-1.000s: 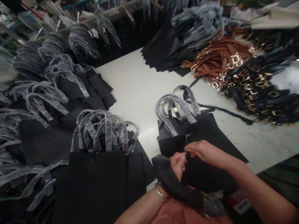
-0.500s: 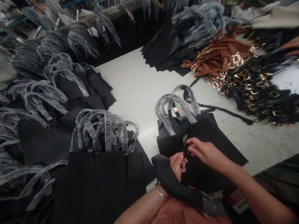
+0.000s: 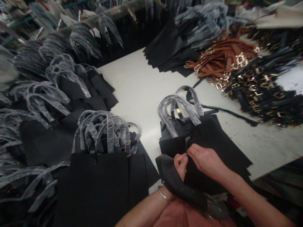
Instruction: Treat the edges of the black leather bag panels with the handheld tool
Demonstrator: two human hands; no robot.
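A black tote bag [image 3: 208,138] lies on the table in front of me, its handles [image 3: 182,104] wrapped in clear plastic. At its upper edge hangs a narrow black strap [image 3: 187,138]. My left hand [image 3: 181,164] is closed, pinching the strap's lower end. Just to the right, my right hand [image 3: 204,159] has its fingertips pressed together on the same strap; the exact grip is partly hidden. A dark curved piece [image 3: 177,181] lies across my left wrist, of a kind I cannot make out.
Stacked black bags [image 3: 99,183] with plastic-wrapped handles fill the left side. More black panels [image 3: 168,47] lie at the back. Brown straps with gold clasps [image 3: 227,60] and a heap of black straps with gold buckles [image 3: 265,91] lie at the right on the white table [image 3: 132,82].
My right hand's fingers have closed in on the strap, and the hand has come slightly down and left. The left hand stays nearly in place.
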